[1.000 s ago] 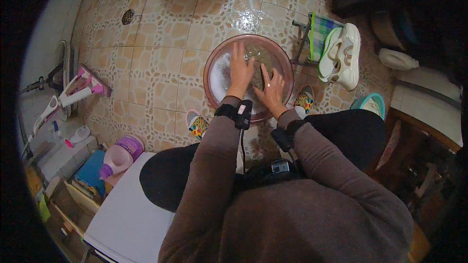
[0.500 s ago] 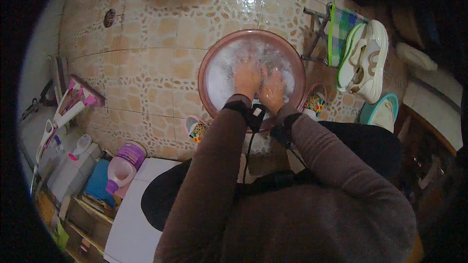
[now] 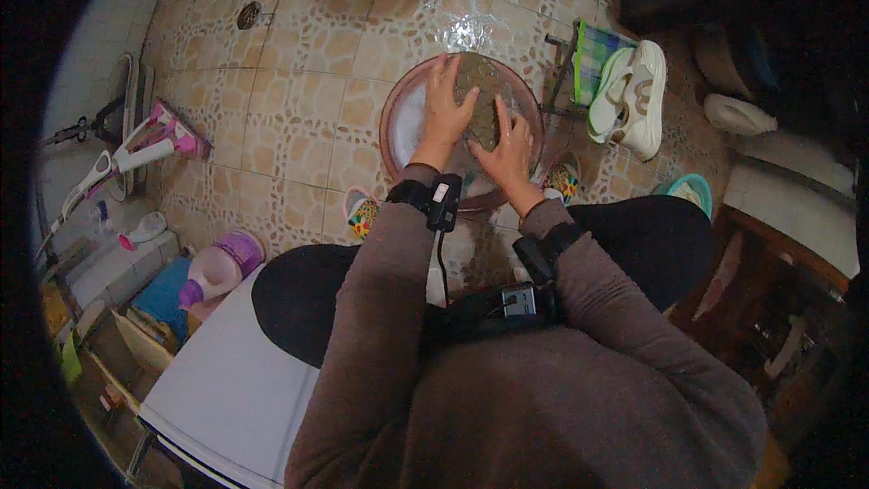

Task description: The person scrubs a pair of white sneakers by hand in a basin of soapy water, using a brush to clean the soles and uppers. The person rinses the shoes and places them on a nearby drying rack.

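An olive-brown, wet-looking piece that looks like cloth (image 3: 484, 91) is spread between my hands over the reddish-brown basin (image 3: 391, 131). It hides part of the basin's far rim. My left hand (image 3: 442, 118) grips its left side, thumb on the near face and fingers pointing away from me. On the lower right, my right hand (image 3: 509, 149) holds it with thumb and fingers spread wide. Whitish suds (image 3: 407, 118) show inside the basin to the left of the cloth. Black straps with small devices circle both wrists.
White sneakers (image 3: 644, 100) rest on a folding stool (image 3: 593, 59) at the right. A teal-rimmed basin (image 3: 688, 188) is by my right knee. A pink-and-white mop-like tool (image 3: 149, 145) and a purple-labelled bottle (image 3: 226, 263) are at left. The tiled floor (image 3: 290, 118) looks wet.
Both hands have come up out of the sudsy water and moved apart. The olive-brown cloth now shows between them. The view has shifted, so more of the far floor shows.
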Available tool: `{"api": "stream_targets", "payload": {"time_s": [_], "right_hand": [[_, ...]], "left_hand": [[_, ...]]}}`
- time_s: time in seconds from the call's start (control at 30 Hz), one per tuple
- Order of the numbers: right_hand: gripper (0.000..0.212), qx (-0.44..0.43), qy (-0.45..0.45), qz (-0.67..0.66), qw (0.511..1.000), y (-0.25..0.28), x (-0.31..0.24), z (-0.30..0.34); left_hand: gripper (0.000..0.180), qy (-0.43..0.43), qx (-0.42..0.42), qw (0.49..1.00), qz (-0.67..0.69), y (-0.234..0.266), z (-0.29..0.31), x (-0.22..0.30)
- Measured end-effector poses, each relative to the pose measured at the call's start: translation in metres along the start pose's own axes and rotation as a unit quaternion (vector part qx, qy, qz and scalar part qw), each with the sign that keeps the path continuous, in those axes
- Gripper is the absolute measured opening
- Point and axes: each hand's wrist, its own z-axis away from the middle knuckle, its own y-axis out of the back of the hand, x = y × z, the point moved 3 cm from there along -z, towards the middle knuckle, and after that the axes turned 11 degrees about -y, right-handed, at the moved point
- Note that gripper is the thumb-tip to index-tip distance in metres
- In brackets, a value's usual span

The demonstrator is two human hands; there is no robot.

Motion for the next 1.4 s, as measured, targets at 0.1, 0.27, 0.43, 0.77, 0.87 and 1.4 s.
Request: {"api": "stream_targets", "payload": {"time_s": [0.1, 0.27, 0.43, 0.77, 0.87, 1.4], "right_hand": [[0.1, 0.012, 0.025, -0.021, 0.999, 0.01, -0.004, 0.0], [0.1, -0.007, 0.019, 0.039, 0.999, -0.026, 0.017, -0.009], [0.099, -0.096, -0.044, 0.147, 0.983, -0.08, 0.048, -0.015], [0.1, -0.08, -0.017, 0.208, 0.975, -0.13, 0.083, -0.025], [0.096, -0.07, -0.008, 0.149, 0.986, -0.121, 0.078, -0.028], [0.084, -0.043, 0.025, -0.168, 0.984, 0.05, -0.005, -0.011]], "left_hand": [[0.06, -0.022, 0.048, 0.999, -0.008, 0.011, -0.004, 0.019], [0.064, -0.026, 0.006, 0.997, -0.068, -0.013, 0.008, -0.011], [0.061, 0.046, -0.199, 0.949, -0.239, -0.059, 0.044, -0.06], [0.057, 0.117, -0.28, 0.93, -0.208, -0.079, 0.06, -0.087], [0.056, 0.044, -0.26, 0.937, -0.231, -0.078, 0.054, -0.083], [0.045, 0.448, -0.001, 0.62, 0.644, -0.051, 0.045, -0.063]]}}
